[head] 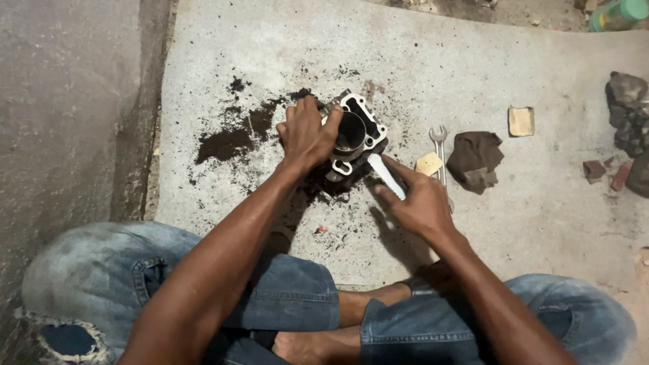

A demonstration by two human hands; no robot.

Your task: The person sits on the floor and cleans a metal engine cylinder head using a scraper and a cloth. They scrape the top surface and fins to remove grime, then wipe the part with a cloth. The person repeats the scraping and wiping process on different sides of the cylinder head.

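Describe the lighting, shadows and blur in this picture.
Head view: light falls brightest on the grey mat; the floor at left sits dim; the right hand casts a soft shadow toward the knees; the white tool looks slightly smeared; the metal cylinder block stays sharp.

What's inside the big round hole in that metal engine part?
The engine cylinder shows only a dark, smooth bore wall. Nothing visible inside; its bottom is in shadow. The left hand covers its left side.
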